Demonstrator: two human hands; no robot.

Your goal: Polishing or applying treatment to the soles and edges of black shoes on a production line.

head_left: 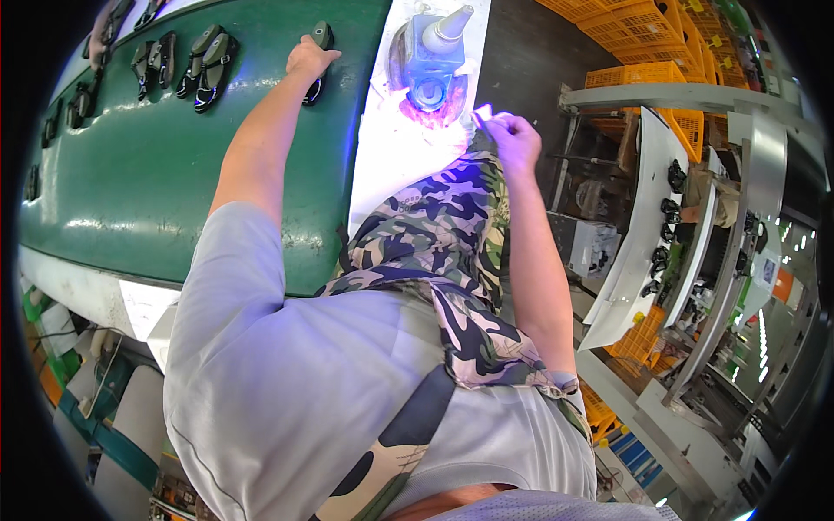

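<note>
Camo apron point(417, 221) up close, then the right hand point(517, 143) beside it, fingers point(506, 125) curled, can't tell on what. Farther out, the left hand point(310, 59) is over a dark sandal point(322, 36) on the green counter point(174, 174), no clue if it's actually gripping. More sandals point(214, 74) sit off to its left.

Two hands point(311, 59) point(516, 141), one camouflage apron point(417, 217), one green surface point(174, 234), five nearer sandals point(214, 73); farther ones too small to count

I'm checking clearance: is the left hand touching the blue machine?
Apart. The head view shows green tabletop and white surface between the left hand and the blue machine.
</note>
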